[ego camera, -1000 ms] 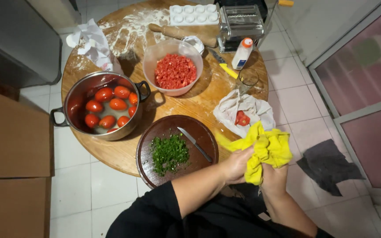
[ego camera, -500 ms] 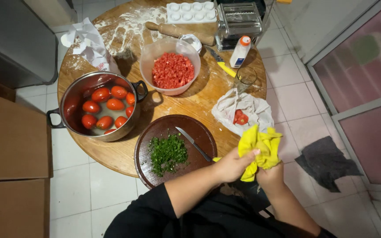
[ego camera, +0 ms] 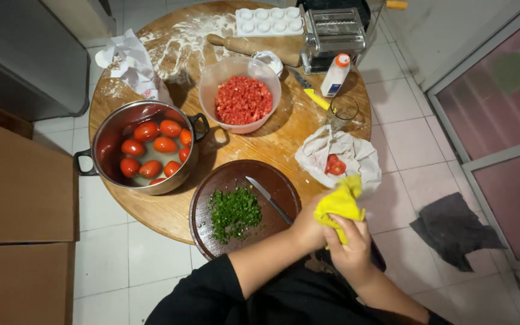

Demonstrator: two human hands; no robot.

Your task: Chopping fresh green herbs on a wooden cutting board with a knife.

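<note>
Pale tiled floor (ego camera: 151, 253), glazed door (ego camera: 501, 120)

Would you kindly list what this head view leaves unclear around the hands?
- Left hand palm and fingertips: hidden behind the crumpled yellow cloth.
- Right hand fingertips: buried in that cloth.
- Steel knife handle on the round dark wooden board: covered by the left hand.

I had two hands, my left hand (ego camera: 309, 227) and my right hand (ego camera: 350, 250), and one yellow cloth (ego camera: 339, 203). I counted eight red tomatoes (ego camera: 154, 144) in one pot (ego camera: 106, 129). There was one pink bowl (ego camera: 212, 81), one round board (ego camera: 224, 177), one knife (ego camera: 270, 199), one rolling pin (ego camera: 245, 46), one white bottle (ego camera: 335, 75) and one glass (ego camera: 343, 110).
</note>
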